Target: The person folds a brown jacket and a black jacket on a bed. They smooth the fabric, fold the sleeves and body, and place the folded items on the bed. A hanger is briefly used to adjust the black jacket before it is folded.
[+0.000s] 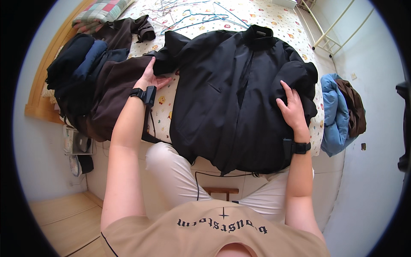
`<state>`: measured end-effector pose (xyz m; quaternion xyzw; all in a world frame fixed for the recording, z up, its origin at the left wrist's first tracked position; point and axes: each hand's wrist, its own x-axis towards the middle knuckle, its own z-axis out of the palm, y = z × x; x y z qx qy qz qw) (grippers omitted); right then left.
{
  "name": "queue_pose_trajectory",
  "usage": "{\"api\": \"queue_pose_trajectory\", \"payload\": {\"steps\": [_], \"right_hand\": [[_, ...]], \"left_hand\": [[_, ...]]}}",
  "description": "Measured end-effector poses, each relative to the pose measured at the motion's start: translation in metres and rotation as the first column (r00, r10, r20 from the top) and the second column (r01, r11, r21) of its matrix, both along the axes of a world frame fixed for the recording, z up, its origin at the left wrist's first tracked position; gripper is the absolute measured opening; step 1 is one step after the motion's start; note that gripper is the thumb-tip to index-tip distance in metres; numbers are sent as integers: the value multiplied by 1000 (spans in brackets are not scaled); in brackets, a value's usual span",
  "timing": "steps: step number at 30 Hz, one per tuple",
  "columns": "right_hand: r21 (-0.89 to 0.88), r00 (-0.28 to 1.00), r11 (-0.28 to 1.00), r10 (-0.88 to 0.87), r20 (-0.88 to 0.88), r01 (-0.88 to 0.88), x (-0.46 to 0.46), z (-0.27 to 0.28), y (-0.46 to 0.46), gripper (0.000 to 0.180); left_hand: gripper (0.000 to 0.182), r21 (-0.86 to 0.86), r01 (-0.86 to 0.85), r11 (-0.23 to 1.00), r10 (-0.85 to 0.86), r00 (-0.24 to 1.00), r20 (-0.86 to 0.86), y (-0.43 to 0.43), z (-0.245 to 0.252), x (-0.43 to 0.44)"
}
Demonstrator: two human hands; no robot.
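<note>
A black zip-front jacket (pixel 208 96) lies spread on the bed, front up, its collar at the far end and its hem hanging over the near edge. My left hand (pixel 152 75) is beside the jacket's left-hand sleeve, fingers apart and palm partly turned up, holding nothing that shows. Resting on the sleeve at the right is my right hand (pixel 291 107), its fingers spread flat on the black cloth. That sleeve is bunched and folded over the jacket's side. A dark band with a small box is on each wrist.
Dark brown garments (pixel 112 86) and a pile of folded dark clothes (pixel 77 61) lie at the left. Blue hangers (pixel 205 17) are on the patterned bedsheet (pixel 273 16) beyond the jacket. Blue (pixel 334 115) and brown (pixel 353 106) garments are beyond the bed's right edge. A black cable (pixel 196 183) runs near my legs.
</note>
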<state>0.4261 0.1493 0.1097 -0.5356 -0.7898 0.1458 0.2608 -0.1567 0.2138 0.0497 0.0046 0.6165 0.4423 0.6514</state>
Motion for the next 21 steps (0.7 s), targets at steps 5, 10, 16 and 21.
{"api": "queue_pose_trajectory", "payload": {"steps": [5,10,16,21], "right_hand": [[-86,995,994,-56,85,63,1,4,4,86],[-71,995,994,-74,72,79,7,-2,14,84],[-66,996,993,-94,1,94,9,-2,17,79],[-63,988,987,-153,-32,151,4,-4,19,71]], "left_hand": [[38,302,-153,941,223,951,-214,55,-18,6],[53,673,10,739,388,810,-439,55,91,-55],[77,707,-6,707,608,515,-604,-17,188,-220],[67,317,-121,941,339,368,-866,-75,116,-289]]}}
